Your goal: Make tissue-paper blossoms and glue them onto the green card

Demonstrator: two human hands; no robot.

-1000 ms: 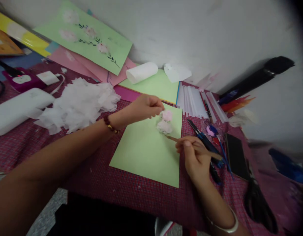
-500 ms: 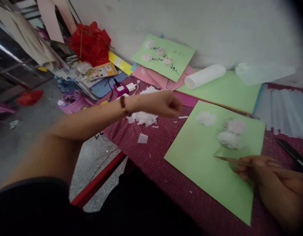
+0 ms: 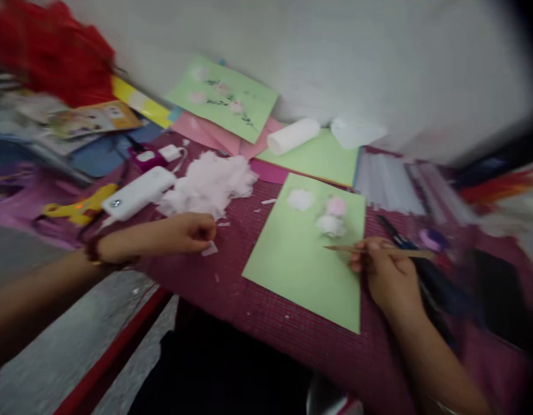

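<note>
My right hand [image 3: 390, 276] grips a wooden pencil [image 3: 342, 248], its tip over a light green sheet of paper [image 3: 288, 271]. On the sheet's upper part are a white paper flower [image 3: 300, 199] at the left, and a pink flower [image 3: 336, 205] just above another white one [image 3: 330, 225]. My left hand [image 3: 182, 233] is curled into a loose fist over the table, with no object visible in it. Close by its fingers lies a small white paper scrap [image 3: 210, 249]. Beyond that hand is a fluffy heap of pale pink-white paper [image 3: 218, 178].
A finished-looking flower picture [image 3: 232, 104] leans at the wall beside a white roll [image 3: 293, 136]. On the left are a yellow glue gun [image 3: 82, 204], a white power bank [image 3: 139, 193] and a purple socket [image 3: 145, 158]. Clear strips [image 3: 390, 181] and a dark cutter [image 3: 391, 230] lie right.
The view has swung to the right. My left hand has come back from beside the paper heap to nearer the table's front edge. The pencil stays in my right hand over the sheet.
</note>
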